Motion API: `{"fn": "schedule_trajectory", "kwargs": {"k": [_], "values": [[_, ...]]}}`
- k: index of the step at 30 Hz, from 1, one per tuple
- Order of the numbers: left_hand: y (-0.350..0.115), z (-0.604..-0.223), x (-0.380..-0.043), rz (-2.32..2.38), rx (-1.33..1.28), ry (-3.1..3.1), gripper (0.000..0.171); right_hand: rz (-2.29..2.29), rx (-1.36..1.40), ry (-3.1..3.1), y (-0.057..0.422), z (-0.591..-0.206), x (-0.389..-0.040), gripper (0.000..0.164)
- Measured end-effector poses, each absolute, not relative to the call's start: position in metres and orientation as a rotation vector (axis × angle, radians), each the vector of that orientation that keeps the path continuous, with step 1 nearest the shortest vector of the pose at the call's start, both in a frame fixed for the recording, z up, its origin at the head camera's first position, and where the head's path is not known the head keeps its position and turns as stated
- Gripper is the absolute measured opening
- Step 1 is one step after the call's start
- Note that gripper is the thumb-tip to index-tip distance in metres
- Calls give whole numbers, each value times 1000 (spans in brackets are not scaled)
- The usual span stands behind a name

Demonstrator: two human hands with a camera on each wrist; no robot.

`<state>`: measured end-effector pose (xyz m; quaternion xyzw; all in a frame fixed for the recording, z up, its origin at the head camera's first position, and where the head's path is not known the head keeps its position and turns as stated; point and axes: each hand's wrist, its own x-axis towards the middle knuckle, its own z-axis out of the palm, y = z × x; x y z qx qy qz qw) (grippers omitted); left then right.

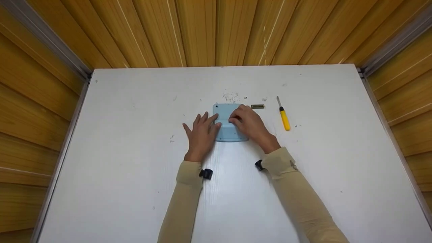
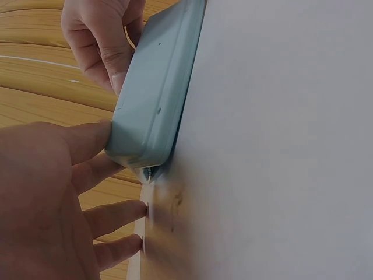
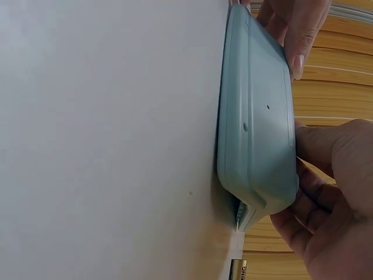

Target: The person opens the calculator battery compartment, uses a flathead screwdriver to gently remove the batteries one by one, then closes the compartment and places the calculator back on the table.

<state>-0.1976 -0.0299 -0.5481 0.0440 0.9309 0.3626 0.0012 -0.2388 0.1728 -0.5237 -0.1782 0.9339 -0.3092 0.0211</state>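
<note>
A light blue plastic device (image 1: pixel 231 135), which looks like a calculator lying face down, rests on the white table, with small dark screw holes on its back. My left hand (image 1: pixel 201 136) is spread at its left side; thumb and forefinger touch the edge and back, while the other fingers extend onto the table. The right hand (image 1: pixel 249 123) bends over its right part. In the right wrist view its thumb lies against the back of the calculator (image 3: pixel 268 134) and its curled fingers are at the far edge. What lies under those fingertips is hidden.
A battery (image 1: pixel 258 106) lies just beyond the calculator's upper right corner; its end also shows in the right wrist view. Farther right is a screwdriver (image 1: pixel 284 118) with a yellow and black handle, its tip pointing away. Wood-patterned walls (image 1: pixel 216 33) border the table's back and sides.
</note>
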Motion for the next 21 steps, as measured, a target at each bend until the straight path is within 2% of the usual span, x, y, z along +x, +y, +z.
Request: {"fn": "schedule_trajectory", "kwargs": {"k": [21], "values": [[-29, -547, -197, 1117, 136, 2941, 50, -1101, -496, 2878, 187, -524, -225, 15]]}}
